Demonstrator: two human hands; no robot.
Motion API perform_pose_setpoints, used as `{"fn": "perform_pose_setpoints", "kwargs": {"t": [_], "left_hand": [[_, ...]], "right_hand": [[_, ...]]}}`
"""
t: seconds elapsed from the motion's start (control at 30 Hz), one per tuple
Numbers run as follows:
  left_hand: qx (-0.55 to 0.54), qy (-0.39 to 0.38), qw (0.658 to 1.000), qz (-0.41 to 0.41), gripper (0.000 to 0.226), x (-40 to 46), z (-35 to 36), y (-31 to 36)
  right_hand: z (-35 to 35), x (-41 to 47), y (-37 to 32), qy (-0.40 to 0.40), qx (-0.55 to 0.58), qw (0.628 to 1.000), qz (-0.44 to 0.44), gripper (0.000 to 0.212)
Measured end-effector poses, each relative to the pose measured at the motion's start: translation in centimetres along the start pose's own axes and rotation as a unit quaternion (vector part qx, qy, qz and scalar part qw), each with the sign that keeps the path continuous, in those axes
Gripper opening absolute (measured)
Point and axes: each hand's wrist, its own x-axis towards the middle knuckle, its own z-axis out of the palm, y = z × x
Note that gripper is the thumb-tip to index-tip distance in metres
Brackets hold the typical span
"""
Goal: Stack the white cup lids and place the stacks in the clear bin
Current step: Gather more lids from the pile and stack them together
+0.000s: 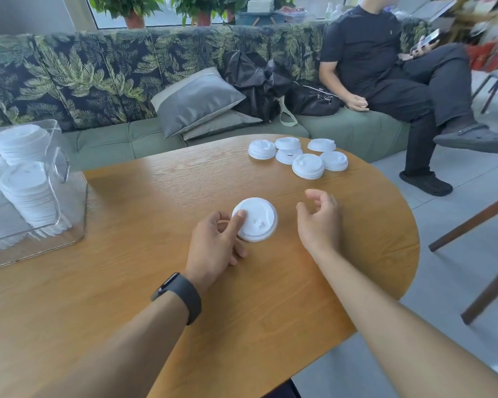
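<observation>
- Stacking step: left hand (213, 242) pinches the round white plastic lid (255, 219) mid-table.
- Right hand (319, 219) hovers loosely open, empty.
- Next, likely: fetch loose white lids (298, 156) near the wooden table's (156, 282) far edge.

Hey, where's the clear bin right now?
In the head view, the clear bin sits at the table's far left edge, holding lid stacks, left of the left hand.

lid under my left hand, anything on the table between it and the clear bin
Nothing visible. Bare wooden table lies between the lid that the left hand touches and the clear bin, which already holds lid stacks.
</observation>
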Motion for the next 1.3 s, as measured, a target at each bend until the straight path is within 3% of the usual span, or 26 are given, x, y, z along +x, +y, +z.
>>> {"fn": "perform_pose_setpoints", "kwargs": {"t": [0.17,0.47,0.73,0.9,1.1,1.3], "left_hand": [[-0.001,-0.009,1.000,0.008,0.038,3.5,2.5,0.4],[0.005,-0.009,1.000,0.017,0.038,6.3,4.0,0.8],[-0.008,-0.007,0.999,0.035,0.030,6.2,3.9,0.7],[-0.010,-0.004,0.999,0.042,0.026,5.9,3.9,0.7],[-0.019,0.010,0.999,0.044,0.029,5.3,3.7,0.9],[-0.061,0.035,0.997,0.028,0.037,4.4,3.1,0.5]], "right_hand": [[-0.1,5.3,1.6,0.045,-0.072,0.996,-0.004,0.039],[-0.9,14.2,3.9,0.105,-0.075,0.991,0.018,0.046],[-0.9,18.6,4.6,-0.029,-0.209,0.977,-0.014,0.067],[-0.8,18.8,4.9,-0.028,-0.228,0.973,-0.023,0.044],[-2.1,16.9,4.8,0.013,-0.164,0.986,-0.003,0.055],[-4.3,12.8,4.7,0.052,-0.137,0.989,0.023,0.051]]}}
